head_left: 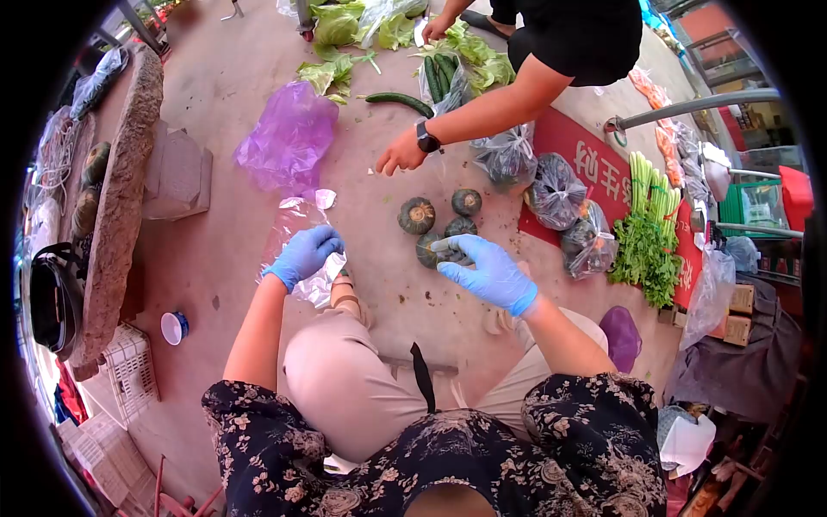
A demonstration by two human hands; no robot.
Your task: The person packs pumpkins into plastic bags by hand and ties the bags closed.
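Note:
My left hand, in a blue glove, is closed on the edge of a clear plastic bag that hangs below and beside it. My right hand, also gloved in blue, has its fingers apart over the ground, nearest to a dark green squash partly behind its fingertips. Close by sit another squash, a smaller one and a further one. Beyond my left hand a purple plastic bag lies crumpled on the ground.
A co-worker's hand with a watch reaches in beyond the squashes. Cucumbers and lettuce leaves lie farther off. Bagged squashes and celery rest by a red mat. A stone slab stands left, near a small tub.

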